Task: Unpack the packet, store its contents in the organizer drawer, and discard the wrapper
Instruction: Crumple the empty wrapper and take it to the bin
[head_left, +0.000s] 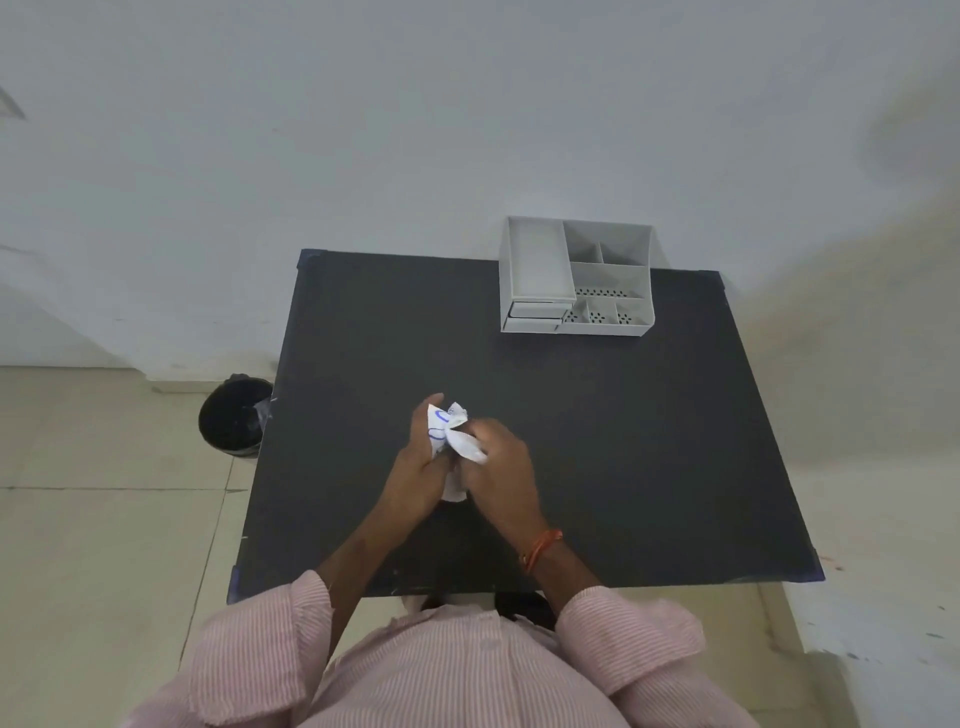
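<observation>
Both hands, left hand (415, 462) and right hand (501, 462), pinch the white packet (453, 441) between them over the desk (597, 441), well short of the organizer (576, 278), whose drawer (537, 310) lies beyond, nearer the right hand.

crumpled white packet (457, 441); grey organizer (576, 278) far right.
</observation>
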